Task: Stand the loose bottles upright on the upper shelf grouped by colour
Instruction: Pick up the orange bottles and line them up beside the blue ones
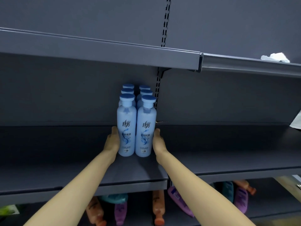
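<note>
Several light blue bottles (136, 124) with blue caps stand upright in two close rows on the dark shelf (65, 152), near the middle upright. My left hand (114, 139) lies flat against the left side of the front left bottle. My right hand (158, 141) lies flat against the right side of the front right bottle. Both hands have straight fingers and flank the group. On the lower shelf lie loose bottles: orange ones (158, 206), purple ones (179, 203) and a teal one (114, 197).
Another shelf (97, 51) juts out overhead. Crumpled white plastic (275, 57) lies on the top right shelf. A white sheet (296, 121) shows at the right edge. Something green (8, 210) sits at the lower left.
</note>
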The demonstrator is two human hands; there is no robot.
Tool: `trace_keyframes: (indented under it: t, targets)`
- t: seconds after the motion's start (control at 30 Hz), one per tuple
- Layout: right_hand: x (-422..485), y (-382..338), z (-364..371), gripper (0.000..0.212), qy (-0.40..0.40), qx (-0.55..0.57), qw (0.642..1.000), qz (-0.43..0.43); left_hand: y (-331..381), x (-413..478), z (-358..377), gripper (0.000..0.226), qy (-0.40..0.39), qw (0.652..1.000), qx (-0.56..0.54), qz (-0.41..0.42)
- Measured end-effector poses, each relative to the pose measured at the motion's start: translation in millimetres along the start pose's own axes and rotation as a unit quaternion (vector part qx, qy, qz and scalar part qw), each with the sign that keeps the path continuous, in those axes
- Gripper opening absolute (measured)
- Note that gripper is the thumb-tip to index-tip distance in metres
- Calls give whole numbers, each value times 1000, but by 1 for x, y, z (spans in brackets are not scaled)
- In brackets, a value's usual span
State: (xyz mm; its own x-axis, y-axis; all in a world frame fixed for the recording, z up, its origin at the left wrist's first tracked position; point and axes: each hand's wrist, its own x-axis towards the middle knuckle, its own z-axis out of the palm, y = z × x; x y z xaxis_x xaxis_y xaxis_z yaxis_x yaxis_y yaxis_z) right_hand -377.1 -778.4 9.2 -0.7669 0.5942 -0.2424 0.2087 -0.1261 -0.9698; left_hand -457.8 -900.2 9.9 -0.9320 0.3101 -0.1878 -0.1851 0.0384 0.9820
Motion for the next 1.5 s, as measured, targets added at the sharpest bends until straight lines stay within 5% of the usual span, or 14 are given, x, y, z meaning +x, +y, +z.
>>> trace_keyframes:
  t: [0.2,0.4,0.73,1.03,1.5]
  targets:
    - [-31,9,-16,45,2,-111,993,-34,-18,-26,-4,36,22,995,75,59]
    - [-52,20,-52,50,-6,-300,949,-97,-29,-59,3,42,71,962,232,123]
    - [-101,49,-151,52,9,-500,862,-88,-50,-133,86,41,-15,917,350,191]
    - [-167,75,-255,50,58,-538,840,-48,-82,-207,171,41,-106,872,435,197]
    - [-242,133,-373,52,96,-510,854,40,-148,-288,258,49,-233,775,554,195]
